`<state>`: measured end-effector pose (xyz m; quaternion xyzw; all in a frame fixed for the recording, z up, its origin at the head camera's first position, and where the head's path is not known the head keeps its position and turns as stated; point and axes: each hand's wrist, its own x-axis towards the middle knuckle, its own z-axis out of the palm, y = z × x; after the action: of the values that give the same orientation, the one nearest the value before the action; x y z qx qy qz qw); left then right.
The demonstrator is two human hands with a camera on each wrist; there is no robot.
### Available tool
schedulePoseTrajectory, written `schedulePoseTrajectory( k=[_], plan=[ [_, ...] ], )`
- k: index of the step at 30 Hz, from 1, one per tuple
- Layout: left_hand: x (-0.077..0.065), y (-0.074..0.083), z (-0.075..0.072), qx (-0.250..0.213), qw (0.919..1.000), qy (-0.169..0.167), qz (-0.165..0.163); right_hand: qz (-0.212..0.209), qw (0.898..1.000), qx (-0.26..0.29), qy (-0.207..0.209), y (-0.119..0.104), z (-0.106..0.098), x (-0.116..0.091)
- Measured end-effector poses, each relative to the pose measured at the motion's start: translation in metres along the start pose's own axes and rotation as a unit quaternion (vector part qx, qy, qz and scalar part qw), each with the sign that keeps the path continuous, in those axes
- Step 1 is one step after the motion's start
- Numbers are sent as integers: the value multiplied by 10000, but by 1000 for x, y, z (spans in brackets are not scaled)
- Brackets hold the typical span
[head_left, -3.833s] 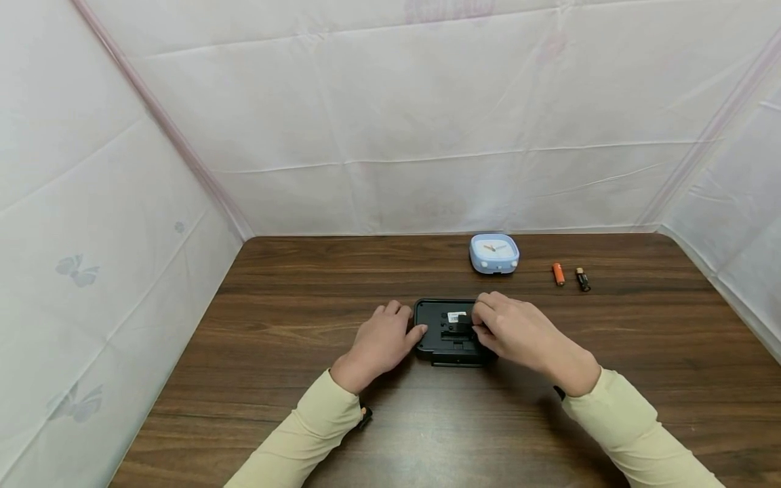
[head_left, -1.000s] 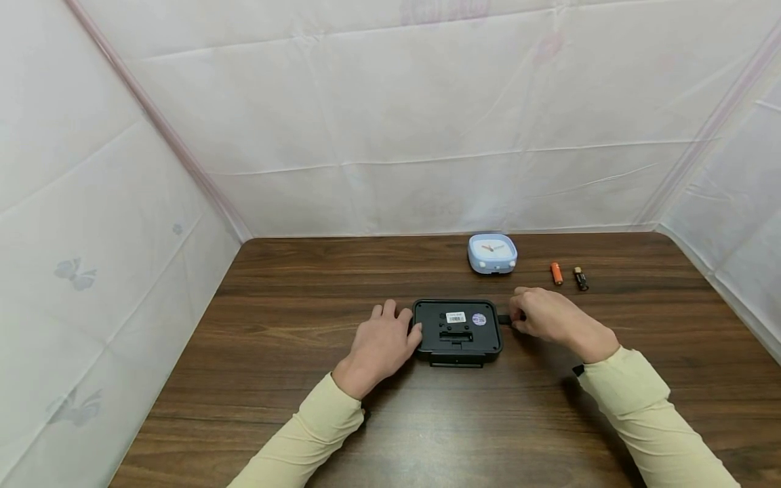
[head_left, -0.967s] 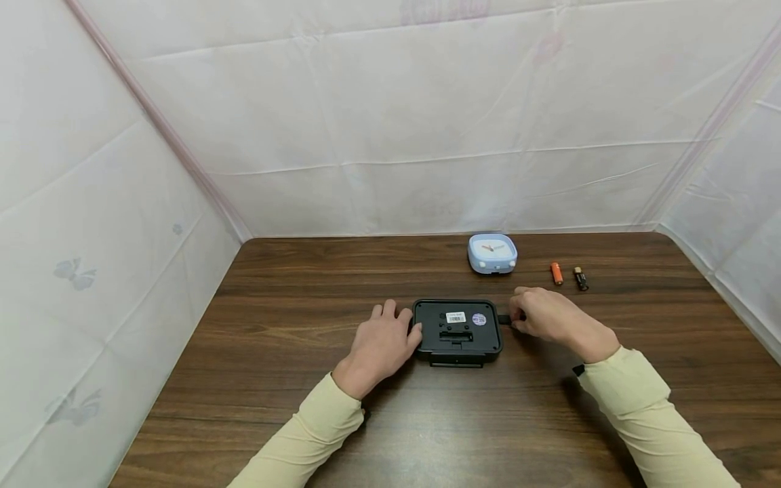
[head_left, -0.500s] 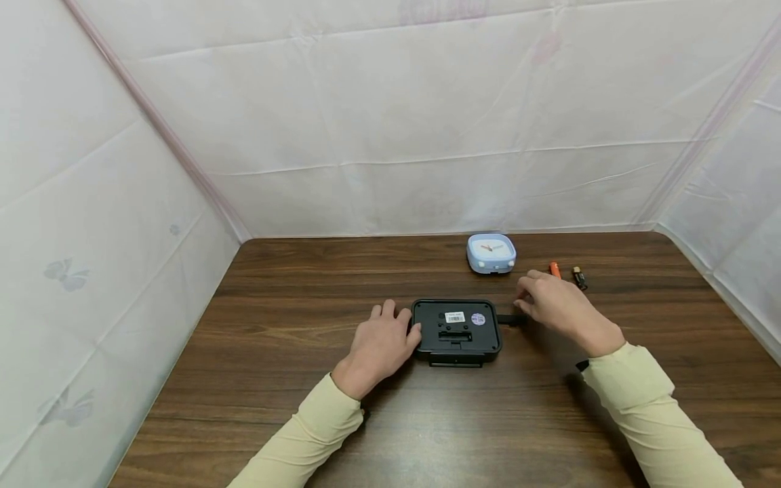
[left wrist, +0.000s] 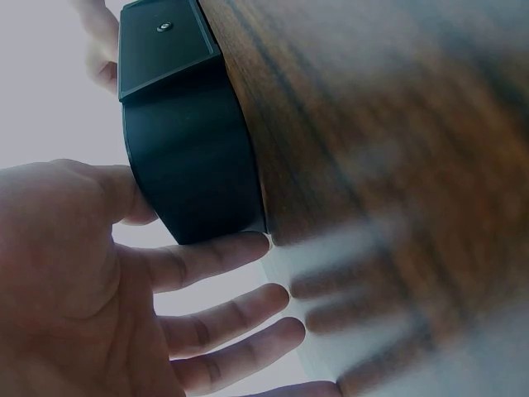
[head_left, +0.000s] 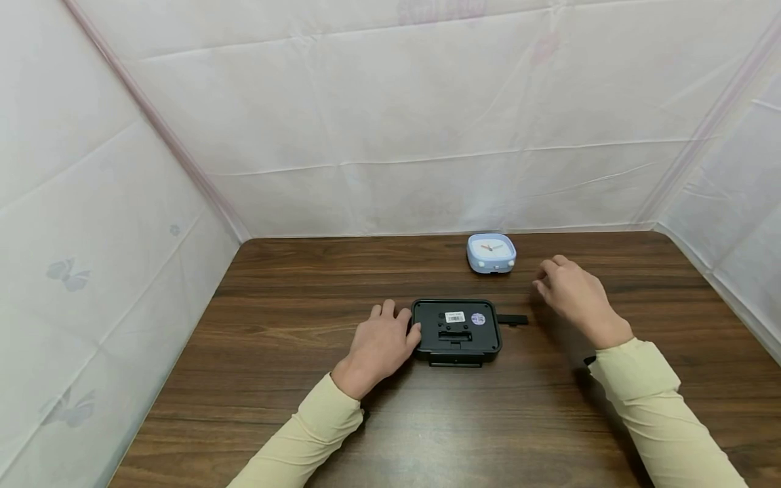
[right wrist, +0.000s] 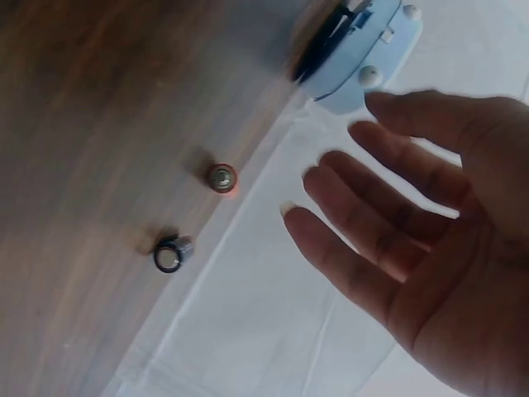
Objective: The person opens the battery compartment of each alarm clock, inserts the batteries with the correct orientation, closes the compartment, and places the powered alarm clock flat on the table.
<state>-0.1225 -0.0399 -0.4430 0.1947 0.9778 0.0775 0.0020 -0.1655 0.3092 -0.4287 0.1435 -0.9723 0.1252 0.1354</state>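
A black rectangular device [head_left: 457, 339] lies back up on the table, showing a white barcode label, a round purple sticker and a recessed slot. My left hand [head_left: 381, 349] rests at its left end; in the left wrist view the straight index finger [left wrist: 219, 258] touches the device's end, the other fingers spread beside it. My right hand [head_left: 573, 295] hovers with loosely bent fingers, holding nothing. In the right wrist view, an orange battery [right wrist: 221, 178] and a black battery [right wrist: 169, 254] lie beyond its fingertips; the hand hides both in the head view.
A flat black strip [head_left: 512, 319], like a battery cover, lies by the device's right side. Toward the back edge of the wooden table [head_left: 305, 271] sits a light blue clock [head_left: 491, 253]. White sheeting [head_left: 390, 135] encloses the table's back and sides.
My right hand has let go of the black strip, leaving it at the device's right, and has moved right and away toward the batteries. The left hand stays in place.
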Motion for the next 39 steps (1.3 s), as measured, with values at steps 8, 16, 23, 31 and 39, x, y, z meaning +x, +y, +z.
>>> schedulePoseTrajectory(
  k=[8, 16, 23, 31, 39],
  plan=[
    [-1, 0, 0, 2, 10000, 29, -26, 525, 9944, 258, 880, 10, 6, -1],
    [0, 0, 0, -24, 10000, 27, -34, 861, 9960, 240, 4, 22, 5, -1],
    [0, 0, 1, -37, 10000, 6, -45, 891, 9936, 153, -677, 29, 6, 0],
    [-1, 0, 1, -38, 10000, -13, -65, 895, 9895, 199, -1115, 28, 6, 2],
    [-1, 0, 0, -45, 10000, -30, -51, 748, 9906, 141, -1135, 32, 6, 1]
  ],
)
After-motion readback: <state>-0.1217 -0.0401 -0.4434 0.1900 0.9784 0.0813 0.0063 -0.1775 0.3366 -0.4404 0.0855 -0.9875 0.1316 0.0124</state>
